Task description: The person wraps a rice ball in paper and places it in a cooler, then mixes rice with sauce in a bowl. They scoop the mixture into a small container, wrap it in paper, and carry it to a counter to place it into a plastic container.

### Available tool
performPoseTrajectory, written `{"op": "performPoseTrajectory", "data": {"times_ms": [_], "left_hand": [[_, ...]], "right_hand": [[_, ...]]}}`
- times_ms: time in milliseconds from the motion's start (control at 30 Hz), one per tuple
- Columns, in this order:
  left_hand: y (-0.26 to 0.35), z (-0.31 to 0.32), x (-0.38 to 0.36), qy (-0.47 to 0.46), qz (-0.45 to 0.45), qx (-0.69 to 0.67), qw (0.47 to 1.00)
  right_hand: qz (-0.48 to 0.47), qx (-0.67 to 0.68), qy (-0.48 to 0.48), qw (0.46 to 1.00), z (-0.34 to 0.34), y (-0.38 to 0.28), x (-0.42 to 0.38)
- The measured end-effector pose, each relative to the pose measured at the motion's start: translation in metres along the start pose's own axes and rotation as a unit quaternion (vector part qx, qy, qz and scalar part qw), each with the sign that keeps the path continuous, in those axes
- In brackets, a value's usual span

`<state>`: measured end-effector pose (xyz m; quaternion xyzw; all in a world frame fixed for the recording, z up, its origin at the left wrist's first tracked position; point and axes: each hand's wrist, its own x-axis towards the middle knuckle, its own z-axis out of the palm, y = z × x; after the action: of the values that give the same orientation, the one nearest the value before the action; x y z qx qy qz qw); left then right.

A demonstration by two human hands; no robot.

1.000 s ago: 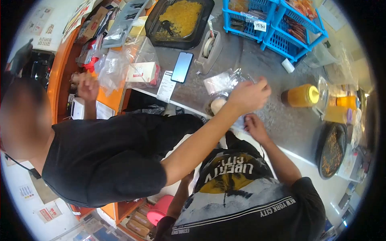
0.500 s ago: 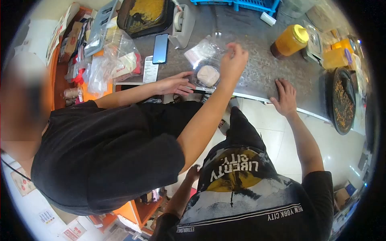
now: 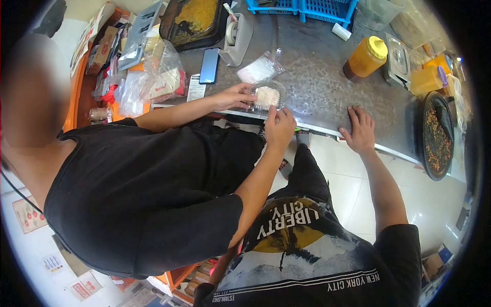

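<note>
My right hand [image 3: 359,128] lies on the front edge of the metal table [image 3: 322,77], its fingers stretched out and holding nothing. My left hand is hidden behind the co-worker's arm; only part of my left forearm shows low in the picture. To my left, a co-worker's hands [image 3: 279,125] are on a clear plastic clamshell box [image 3: 267,106] with a pale, rounded piece of food [image 3: 267,96] inside. Just behind the box lies a clear plastic bag [image 3: 260,68] with something white in it.
A phone [image 3: 208,66], a tape dispenser [image 3: 238,41] and a dark baking pan [image 3: 171,23] stand at the back left. A sauce bottle [image 3: 365,59] and a metal container [image 3: 397,61] are at right. A black pan [image 3: 434,138] sits at the table's right end.
The co-worker's right hand has come down from above the table to the clamshell's front edge, and their left hand has moved onto its side. My left hand has gone out of sight.
</note>
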<state>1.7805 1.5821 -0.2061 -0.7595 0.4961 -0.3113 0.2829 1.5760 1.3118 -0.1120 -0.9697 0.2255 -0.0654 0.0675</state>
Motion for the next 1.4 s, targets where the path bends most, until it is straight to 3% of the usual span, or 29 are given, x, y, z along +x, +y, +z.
{"op": "performPoseTrajectory", "data": {"times_ms": [100,133,167,200,300,400,467,667,700,800,867,933,1033,1133,1200,1233,1367,1400], "left_hand": [[-0.012,0.001,0.021,0.036,-0.025,0.076,0.996],[-0.009,-0.009,-0.031,-0.073,-0.017,-0.076,0.994],[0.001,-0.027,-0.141,-0.272,-0.142,-0.476,0.824],[0.010,-0.049,-0.257,-0.390,-0.343,-0.643,0.563],[0.041,-0.078,-0.421,-0.477,-0.467,-0.627,0.400],[0.055,-0.080,-0.481,-0.437,-0.521,-0.660,0.318],[0.066,-0.076,-0.505,-0.426,-0.537,-0.662,0.303],[0.087,-0.068,-0.537,-0.435,-0.567,-0.618,0.327],[0.060,-0.084,-0.504,-0.501,-0.564,-0.605,0.253],[0.052,-0.078,-0.490,-0.541,-0.494,-0.625,0.269],[0.051,-0.078,-0.479,-0.514,-0.508,-0.622,0.300],[0.012,-0.104,-0.412,-0.511,-0.523,-0.592,0.338],[0.003,-0.100,-0.393,-0.502,-0.498,-0.607,0.362],[0.037,-0.073,-0.425,-0.481,-0.521,-0.629,0.319],[0.055,-0.055,-0.455,-0.443,-0.334,-0.658,0.509],[0.080,-0.045,-0.485,-0.399,-0.341,-0.684,0.506],[0.054,-0.073,-0.430,-0.535,-0.458,-0.667,0.245],[0.041,-0.094,-0.407,-0.529,-0.472,-0.659,0.252]], "right_hand": [[-0.004,-0.010,0.007,1.000,0.000,-0.001,0.000],[-0.002,-0.009,0.006,1.000,0.000,-0.002,0.001],[0.000,-0.007,0.005,1.000,-0.001,-0.003,0.000],[0.002,-0.006,0.005,1.000,-0.001,-0.003,0.000],[0.009,-0.010,-0.001,1.000,0.000,-0.004,0.001],[0.006,-0.012,0.004,1.000,0.001,-0.004,0.001],[0.013,-0.018,-0.002,1.000,0.002,-0.004,0.001],[0.010,-0.021,0.004,1.000,0.002,-0.005,0.001],[0.011,-0.022,0.006,1.000,0.002,-0.005,0.001],[0.007,-0.021,0.012,1.000,0.003,-0.004,0.000],[0.008,-0.020,0.011,1.000,0.003,-0.004,0.000],[0.007,-0.020,0.013,1.000,0.003,-0.004,0.001],[0.006,-0.022,0.014,1.000,0.003,-0.005,0.000],[0.008,-0.024,0.013,1.000,0.001,-0.006,0.001],[0.014,-0.022,0.009,1.000,0.000,-0.007,0.000],[0.008,-0.017,0.010,1.000,-0.001,-0.007,0.001],[0.015,-0.004,0.023,1.000,-0.001,-0.005,0.000],[0.011,-0.004,0.024,1.000,-0.002,-0.004,-0.001]]}}
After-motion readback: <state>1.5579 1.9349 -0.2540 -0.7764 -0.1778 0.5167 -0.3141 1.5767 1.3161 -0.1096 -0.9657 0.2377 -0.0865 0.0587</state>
